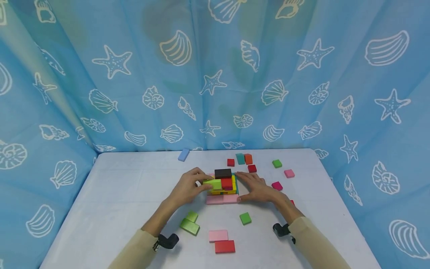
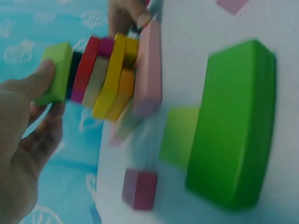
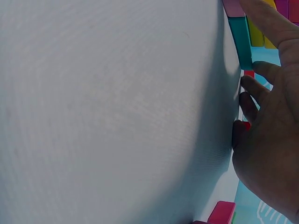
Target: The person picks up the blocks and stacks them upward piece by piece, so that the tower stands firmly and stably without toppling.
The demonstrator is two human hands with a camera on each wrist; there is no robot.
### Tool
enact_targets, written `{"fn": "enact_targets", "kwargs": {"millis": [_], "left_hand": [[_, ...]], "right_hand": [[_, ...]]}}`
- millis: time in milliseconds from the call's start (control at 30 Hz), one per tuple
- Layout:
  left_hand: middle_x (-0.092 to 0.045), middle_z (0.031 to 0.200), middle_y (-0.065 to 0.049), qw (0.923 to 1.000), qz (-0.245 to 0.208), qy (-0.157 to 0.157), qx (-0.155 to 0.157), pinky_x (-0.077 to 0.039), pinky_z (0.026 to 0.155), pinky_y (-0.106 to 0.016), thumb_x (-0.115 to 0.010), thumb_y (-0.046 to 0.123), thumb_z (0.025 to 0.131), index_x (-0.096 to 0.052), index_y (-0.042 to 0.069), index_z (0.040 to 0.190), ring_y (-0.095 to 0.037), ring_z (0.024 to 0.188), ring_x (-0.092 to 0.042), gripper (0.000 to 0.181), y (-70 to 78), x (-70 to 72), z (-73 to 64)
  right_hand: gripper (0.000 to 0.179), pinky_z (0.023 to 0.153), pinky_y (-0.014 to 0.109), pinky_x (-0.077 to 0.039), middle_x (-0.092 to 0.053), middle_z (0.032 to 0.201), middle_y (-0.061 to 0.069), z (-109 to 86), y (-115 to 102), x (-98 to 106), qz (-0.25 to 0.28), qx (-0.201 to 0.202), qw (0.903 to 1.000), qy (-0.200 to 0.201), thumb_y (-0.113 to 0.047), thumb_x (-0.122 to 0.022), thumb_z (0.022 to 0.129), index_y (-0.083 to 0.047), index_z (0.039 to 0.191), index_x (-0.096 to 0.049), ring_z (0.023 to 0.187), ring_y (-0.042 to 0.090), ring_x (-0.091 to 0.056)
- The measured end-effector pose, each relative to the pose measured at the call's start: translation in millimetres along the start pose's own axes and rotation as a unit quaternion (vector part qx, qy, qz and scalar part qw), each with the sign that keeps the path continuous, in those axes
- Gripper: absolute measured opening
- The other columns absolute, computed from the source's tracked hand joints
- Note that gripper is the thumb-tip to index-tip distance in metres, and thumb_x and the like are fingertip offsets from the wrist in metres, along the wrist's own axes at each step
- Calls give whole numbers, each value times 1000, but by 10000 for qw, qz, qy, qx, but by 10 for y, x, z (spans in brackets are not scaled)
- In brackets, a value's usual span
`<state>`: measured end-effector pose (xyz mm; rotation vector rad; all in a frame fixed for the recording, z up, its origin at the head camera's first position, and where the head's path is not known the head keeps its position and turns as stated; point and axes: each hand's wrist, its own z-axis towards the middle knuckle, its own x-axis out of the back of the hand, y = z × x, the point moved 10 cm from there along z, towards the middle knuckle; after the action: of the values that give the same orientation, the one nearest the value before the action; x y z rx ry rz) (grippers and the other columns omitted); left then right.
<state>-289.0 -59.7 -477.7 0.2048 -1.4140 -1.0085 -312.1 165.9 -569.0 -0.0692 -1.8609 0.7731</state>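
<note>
My left hand (image 1: 189, 188) pinches a lime green block (image 1: 212, 184) between thumb and fingers at the upper part of a layered block stack. In the left wrist view this lime block (image 2: 60, 70) is at the top, beside a black block (image 2: 74, 70). Beneath come red, purple and yellow blocks (image 2: 110, 79) over a pink base block (image 2: 148, 70). My right hand (image 1: 256, 188) lies along the stack's right side, fingers extended, the thumb at the corner of the pink base (image 1: 223, 199). A teal block (image 3: 240, 42) borders the base near its fingertips.
Loose green blocks (image 1: 190, 226) lie in front of the left hand, with a pink block (image 1: 218, 235) and a red block (image 1: 225, 246) nearer me. A green block (image 1: 245, 218) sits in front of the right hand. Several small blocks are scattered behind and right; a blue block (image 1: 183, 154) lies at the back.
</note>
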Motion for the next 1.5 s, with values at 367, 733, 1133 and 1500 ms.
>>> {"fn": "enact_targets", "kwargs": {"millis": [367, 733, 1133, 1500], "left_hand": [[-51, 111, 4, 9952, 857, 212, -429, -54, 78, -20, -76, 38, 89, -76, 27, 119, -12, 96, -57, 32, 321, -239, 144], [-54, 103, 2, 9839, 1467, 553, -862, -52, 75, -19, -75, 39, 89, -71, 23, 128, -11, 91, -56, 43, 404, -232, 125], [-57, 117, 1, 9634, 2488, 558, -825, -51, 79, -26, -65, 53, 94, -67, 28, 134, -14, 97, -52, 47, 367, -303, 179], [-56, 124, 0, 9675, 2405, 500, -596, -49, 83, -30, -64, 54, 94, -65, 29, 136, -15, 98, -50, 48, 330, -302, 202]], "right_hand": [[107, 112, 75, -13, -24, 166, 2, -15, -10, -20, 20, 11, 10000, -4, -57, -83, 72, -35, 160, -24, 152, 34, -15], [108, 111, 76, -12, -24, 166, 2, -10, 3, -5, -14, -11, 10000, 26, -58, -83, 71, -35, 160, -25, 152, 35, -15], [108, 110, 77, -12, -25, 166, 2, -6, 2, -19, 4, -22, 10000, 3, -58, -83, 71, -34, 160, -26, 152, 35, -16], [108, 111, 76, -11, -24, 166, 2, -4, -16, -5, 10, 33, 10000, 2, -59, -82, 72, -34, 160, -25, 152, 35, -15]]}}
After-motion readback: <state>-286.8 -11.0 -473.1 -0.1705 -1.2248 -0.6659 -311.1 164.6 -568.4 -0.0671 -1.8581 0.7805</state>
